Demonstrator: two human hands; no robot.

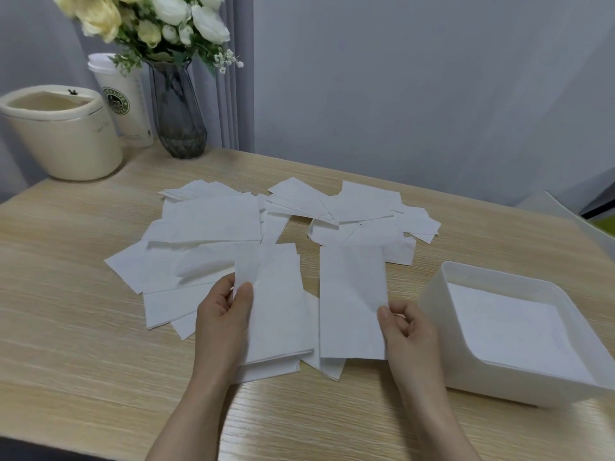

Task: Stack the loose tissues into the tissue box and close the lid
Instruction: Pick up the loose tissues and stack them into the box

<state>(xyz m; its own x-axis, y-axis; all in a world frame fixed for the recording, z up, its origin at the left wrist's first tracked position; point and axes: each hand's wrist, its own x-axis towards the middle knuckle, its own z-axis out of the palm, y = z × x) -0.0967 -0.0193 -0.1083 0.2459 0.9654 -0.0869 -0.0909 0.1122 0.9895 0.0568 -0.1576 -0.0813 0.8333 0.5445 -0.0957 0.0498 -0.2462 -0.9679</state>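
Several loose white tissues [213,221] lie scattered across the middle of the wooden table [66,294]. My left hand [223,317] pinches the left edge of one tissue [279,301] lifted over a small pile. My right hand [406,331] pinches the right edge of another tissue [352,301] beside it. The white tissue box [442,327] stands open at the right, just past my right hand, with flat tissues inside. No lid shows in this view.
At the back left stand a cream lidded bin [66,134], a white paper cup [123,101] and a grey glass vase [179,108] of pale flowers. A grey wall rises behind the table. The table's near edge runs along the bottom left.
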